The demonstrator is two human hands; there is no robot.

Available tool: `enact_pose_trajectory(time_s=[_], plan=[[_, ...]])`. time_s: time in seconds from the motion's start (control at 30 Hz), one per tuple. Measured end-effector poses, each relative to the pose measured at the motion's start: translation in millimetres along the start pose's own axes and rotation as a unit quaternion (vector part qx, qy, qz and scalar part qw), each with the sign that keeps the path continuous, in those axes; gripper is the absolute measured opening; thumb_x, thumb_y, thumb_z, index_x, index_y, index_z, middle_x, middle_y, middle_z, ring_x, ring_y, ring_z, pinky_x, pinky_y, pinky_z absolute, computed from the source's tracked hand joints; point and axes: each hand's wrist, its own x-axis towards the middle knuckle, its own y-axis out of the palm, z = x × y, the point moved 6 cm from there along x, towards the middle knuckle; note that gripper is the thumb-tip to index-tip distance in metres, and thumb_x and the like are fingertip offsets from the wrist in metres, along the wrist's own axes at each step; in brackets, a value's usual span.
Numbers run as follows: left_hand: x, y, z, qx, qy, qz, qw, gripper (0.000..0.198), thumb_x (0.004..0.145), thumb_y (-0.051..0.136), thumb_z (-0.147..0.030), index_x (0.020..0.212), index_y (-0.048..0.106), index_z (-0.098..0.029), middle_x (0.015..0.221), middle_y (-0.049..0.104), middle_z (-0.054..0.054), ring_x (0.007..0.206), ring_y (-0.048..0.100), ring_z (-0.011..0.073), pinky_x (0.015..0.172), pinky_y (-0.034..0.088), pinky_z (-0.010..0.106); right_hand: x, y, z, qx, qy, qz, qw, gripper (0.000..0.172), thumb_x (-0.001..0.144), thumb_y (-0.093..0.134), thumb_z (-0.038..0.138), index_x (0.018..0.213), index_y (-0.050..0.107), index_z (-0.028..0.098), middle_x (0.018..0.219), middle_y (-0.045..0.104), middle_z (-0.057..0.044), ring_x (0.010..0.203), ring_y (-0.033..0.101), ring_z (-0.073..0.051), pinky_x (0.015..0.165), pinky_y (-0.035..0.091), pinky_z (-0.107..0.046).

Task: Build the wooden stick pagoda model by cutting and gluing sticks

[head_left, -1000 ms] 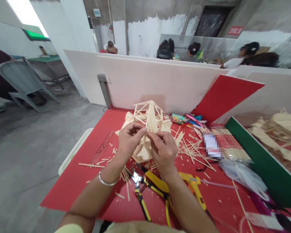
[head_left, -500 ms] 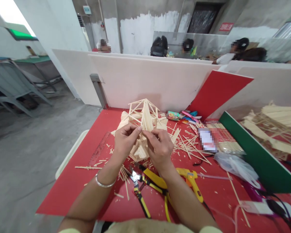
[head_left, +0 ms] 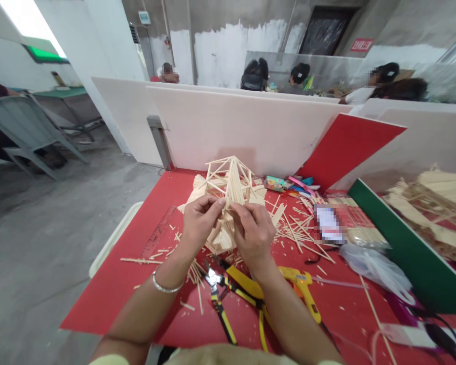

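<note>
A model built of thin wooden sticks point(head_left: 233, 182) stands on the red tabletop, with a pointed frame of sticks on top. My left hand point(head_left: 202, 218) and my right hand point(head_left: 254, 230) meet at its near side, thumbs and forefingers pinched close together. What lies between the fingertips is too small to make out, and the fingers cover part of the model. Below the hands lie cutting pliers point(head_left: 218, 301) with yellow and black handles, and a yellow-handled tool point(head_left: 245, 281) partly behind my right forearm. A yellow glue gun point(head_left: 302, 289) rests right of that forearm.
Loose sticks point(head_left: 294, 228) and offcuts litter the red board point(head_left: 117, 299). A clear ruler point(head_left: 157, 230) lies left. To the right are a phone point(head_left: 329, 223), a plastic bag point(head_left: 378, 271) and a green divider point(head_left: 406, 243). A white partition point(head_left: 231, 119) stands behind; people sit beyond it.
The whole view has shifted slightly, so things appear a little farther right. Both hands stay pinched at the same place on the stick model.
</note>
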Motion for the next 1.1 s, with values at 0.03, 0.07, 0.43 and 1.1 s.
enact_pose_trajectory(time_s=[0.03, 0.07, 0.43, 1.1], plan=[[0.1, -0.1, -0.3, 0.001, 0.0, 0.0, 1.0, 0.026, 0.079, 0.072, -0.039, 0.069, 0.066, -0.016, 0.05, 0.052, -0.004, 0.042, 0.042, 0.0056, 0.04, 0.035, 0.017, 0.7, -0.5, 0.5, -0.001, -0.001, -0.001, 1.0, 0.026, 0.09, 0.059, 0.017, 0.114, 0.067, 0.022, 0.091, 0.062, -0.006, 0.086, 0.055, -0.015, 0.078, 0.045, -0.028], [0.1, -0.1, -0.3, 0.001, 0.001, 0.001, 1.0, 0.025, 0.079, 0.072, -0.038, 0.07, 0.066, -0.016, 0.05, 0.052, -0.004, 0.042, 0.042, 0.0056, 0.04, 0.035, 0.017, 1.4, -1.1, 0.9, -0.002, -0.004, -0.003, 1.0, 0.026, 0.09, 0.059, 0.017, 0.114, 0.067, 0.022, 0.09, 0.062, -0.006, 0.086, 0.055, -0.015, 0.077, 0.045, -0.028], [0.3, 1.0, 0.9, -0.003, -0.002, 0.003, 1.0, 0.027, 0.077, 0.075, -0.039, 0.068, 0.066, -0.015, 0.05, 0.052, -0.004, 0.041, 0.042, 0.0053, 0.04, 0.034, 0.018, 2.1, 0.5, -1.4, -0.014, 0.001, 0.031, 0.999, 0.028, 0.091, 0.058, 0.019, 0.117, 0.067, 0.025, 0.092, 0.06, -0.005, 0.087, 0.053, -0.015, 0.078, 0.043, -0.028], [-1.8, 0.2, 1.6, -0.001, -0.002, 0.007, 1.0, 0.025, 0.079, 0.073, -0.038, 0.072, 0.067, -0.015, 0.051, 0.052, -0.004, 0.042, 0.043, 0.0056, 0.041, 0.035, 0.018, 4.6, -0.1, -1.1, -0.009, 0.001, 0.035, 0.999, 0.03, 0.091, 0.057, 0.016, 0.117, 0.067, 0.026, 0.092, 0.059, -0.005, 0.088, 0.052, -0.016, 0.079, 0.043, -0.029]])
